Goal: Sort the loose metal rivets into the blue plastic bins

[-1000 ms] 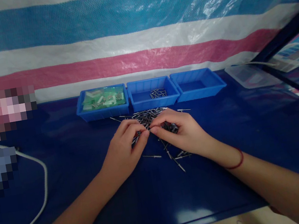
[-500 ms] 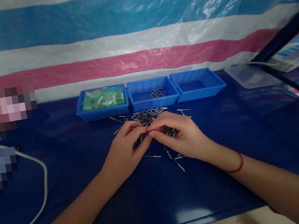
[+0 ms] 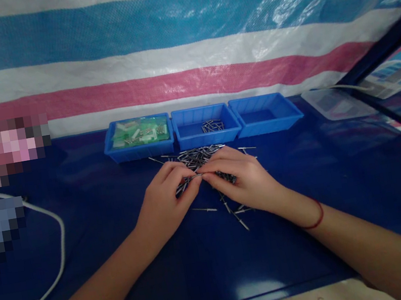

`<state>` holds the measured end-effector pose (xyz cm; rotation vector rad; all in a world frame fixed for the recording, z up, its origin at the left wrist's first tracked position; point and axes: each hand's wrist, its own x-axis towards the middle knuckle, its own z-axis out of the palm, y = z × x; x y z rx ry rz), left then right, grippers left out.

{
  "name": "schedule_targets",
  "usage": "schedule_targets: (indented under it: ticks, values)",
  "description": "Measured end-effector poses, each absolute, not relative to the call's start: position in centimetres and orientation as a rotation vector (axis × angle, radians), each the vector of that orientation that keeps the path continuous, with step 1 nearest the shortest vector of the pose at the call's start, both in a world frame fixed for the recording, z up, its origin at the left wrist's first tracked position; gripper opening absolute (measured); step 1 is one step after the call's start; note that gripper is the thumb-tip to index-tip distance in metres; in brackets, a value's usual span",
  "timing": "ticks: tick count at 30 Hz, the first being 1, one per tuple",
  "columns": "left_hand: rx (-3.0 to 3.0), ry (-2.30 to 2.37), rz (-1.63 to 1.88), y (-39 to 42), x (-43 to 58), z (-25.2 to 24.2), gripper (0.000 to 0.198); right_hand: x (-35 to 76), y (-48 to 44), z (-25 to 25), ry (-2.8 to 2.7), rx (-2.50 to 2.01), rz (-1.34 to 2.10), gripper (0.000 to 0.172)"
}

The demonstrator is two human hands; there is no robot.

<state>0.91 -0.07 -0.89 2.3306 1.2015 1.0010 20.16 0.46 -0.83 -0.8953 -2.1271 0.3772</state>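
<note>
Left hand [image 3: 163,192] and right hand [image 3: 245,176]: fingertips pinching one rivet [image 3: 197,175] over the pile [image 3: 198,157] on the bench [image 3: 177,287]. A small batch [image 3: 213,126] lies in the middle bin [image 3: 208,138]; most rivets lie outside, suggesting an early stage

- sheet [image 3: 163,20]: broad horizontal bands of white, blue and pinkish red
- table [image 3: 190,274]: deep navy blue, paler where light glares
- left bin [image 3: 143,151], middle bin [image 3: 208,138] and right bin [image 3: 271,125]: plain bright blue
- bag [image 3: 139,132] in the left bin: see-through green
- rivets [image 3: 197,156]: silvery grey, some darker
- wristband [image 3: 322,212]: dark red
- cable [image 3: 62,228]: plain white
- shallow plastic piece [image 3: 335,106]: clear, whitish
</note>
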Motion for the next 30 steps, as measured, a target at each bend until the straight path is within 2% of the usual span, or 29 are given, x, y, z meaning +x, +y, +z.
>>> schedule_targets:
  ticks: [5,12,21,30]
  values:
    - [2.305,1.262,0.949,-0.3,1.0,-0.6,0.012,20.9,1.3,-0.8,-1.898,-1.074,0.473,0.016]
    - [2.313,1.226,0.830,-0.4,1.2,-0.9,0.013,23.2,4.8,-2.0,-1.375,-1.345,0.542,0.030]
    - [2.380,1.128,0.795,-0.2,1.4,-1.2,0.013,21.8,5.1,-0.7,-1.387,-1.253,0.947,0.044]
    - [2.666,1.028,0.623,-0.2,1.3,-1.7,0.020,22.5,4.0,-0.9,-1.506,-1.265,0.842,0.026]
